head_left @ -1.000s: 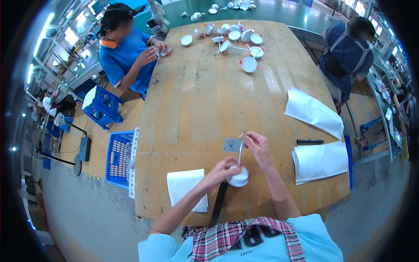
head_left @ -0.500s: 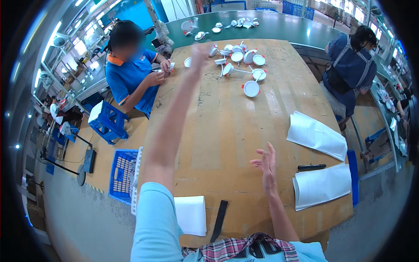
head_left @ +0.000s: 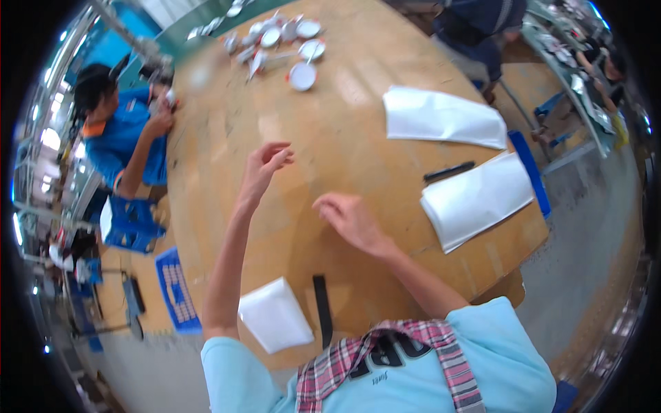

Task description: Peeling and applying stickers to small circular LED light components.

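My left hand (head_left: 265,168) is raised over the middle of the table, its fingers bent and thumb apart, with nothing visible in it. Nearer to me on the right, my right hand (head_left: 350,219) hovers with loosely bent, parted fingers and appears to hold nothing. Beyond both hands lies a heap of white round pieces (head_left: 271,36) with orange-red tabs and thin white stems or leads. The closest white disc (head_left: 303,76) lies face up at the heap's near side. Neither hand touches the pieces.
On the wooden tabletop (head_left: 303,117) are white sheets (head_left: 444,120), a second white stack (head_left: 478,199), a black pen (head_left: 449,171), a folded white sheet (head_left: 275,315) and a black strip (head_left: 322,310). A co-worker (head_left: 124,138) sits left. A blue basket (head_left: 177,292) stands beside the table.
My left hand has come back from the heap toward me. My right hand has moved inward, and its fingers have bent. The whole view has shifted and tilted.
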The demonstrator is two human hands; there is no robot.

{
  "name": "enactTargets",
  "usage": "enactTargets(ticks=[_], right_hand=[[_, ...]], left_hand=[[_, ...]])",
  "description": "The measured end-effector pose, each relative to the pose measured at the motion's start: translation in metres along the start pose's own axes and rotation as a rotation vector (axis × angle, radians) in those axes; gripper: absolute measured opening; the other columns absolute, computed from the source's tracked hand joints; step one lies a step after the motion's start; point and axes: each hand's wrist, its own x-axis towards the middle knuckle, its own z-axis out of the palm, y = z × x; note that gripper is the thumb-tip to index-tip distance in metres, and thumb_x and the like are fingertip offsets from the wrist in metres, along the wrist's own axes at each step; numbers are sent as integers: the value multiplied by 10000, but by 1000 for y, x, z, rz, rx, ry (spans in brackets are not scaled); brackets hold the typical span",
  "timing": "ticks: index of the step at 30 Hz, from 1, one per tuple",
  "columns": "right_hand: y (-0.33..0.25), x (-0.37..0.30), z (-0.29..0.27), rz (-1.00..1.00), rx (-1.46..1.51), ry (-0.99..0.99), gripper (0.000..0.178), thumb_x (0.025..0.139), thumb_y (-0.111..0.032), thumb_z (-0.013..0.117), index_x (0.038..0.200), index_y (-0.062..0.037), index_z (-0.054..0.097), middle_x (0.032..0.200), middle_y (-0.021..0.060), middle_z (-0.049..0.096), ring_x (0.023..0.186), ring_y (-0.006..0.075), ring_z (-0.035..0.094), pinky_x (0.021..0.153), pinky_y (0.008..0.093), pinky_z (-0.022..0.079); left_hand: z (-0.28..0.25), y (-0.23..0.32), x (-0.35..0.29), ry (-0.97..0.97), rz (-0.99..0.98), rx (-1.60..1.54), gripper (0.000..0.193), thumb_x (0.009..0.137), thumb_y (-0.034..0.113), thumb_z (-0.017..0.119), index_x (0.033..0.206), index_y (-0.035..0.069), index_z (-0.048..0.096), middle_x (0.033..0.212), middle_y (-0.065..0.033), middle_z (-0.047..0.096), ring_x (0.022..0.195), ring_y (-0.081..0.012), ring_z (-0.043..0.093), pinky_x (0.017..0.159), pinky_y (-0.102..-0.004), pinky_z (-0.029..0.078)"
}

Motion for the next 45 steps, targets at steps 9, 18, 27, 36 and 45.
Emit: enactTargets(ticks=[9,18,27,36,45], right_hand=[[14,-4,2,96,76,-46,156,919,-98,537,973,-2,647,777,77,660,716,118,625,653,248,488],[11,-11,27,25,-67,-142,160,926,-90,528,982,10,640,785,61,649,740,112,613,684,242,488],[40,-10,30,17,-232,-93,214,948,-148,515,1013,13,641,796,25,590,733,103,544,686,235,448],[-35,-1,84,2,-265,-247,219,958,-140,492,1043,13,623,769,9,562,729,88,526,695,226,433],[-80,-52,237,-311,-404,-640,129,869,2,541,974,-11,616,904,103,568,873,210,541,792,312,430]], left_hand=[[-39,5,-176,63,-10,477,396,812,240,703,1145,50,605,999,-104,660,978,-233,615,880,-331,461],[-47,-36,-323,84,-197,730,374,766,284,726,1040,43,644,904,-135,641,866,-266,613,806,-376,466],[-124,-85,-457,1025,-197,-729,293,877,189,638,1114,22,597,1010,-49,664,881,-176,660,802,-326,531],[-85,-178,-507,671,725,-1851,350,921,200,542,1201,-6,504,832,-56,549,720,-149,535,759,-311,493],[-85,-304,-490,1295,-323,-1206,385,798,115,573,1174,35,543,1018,-35,610,916,-157,596,816,-292,484]])
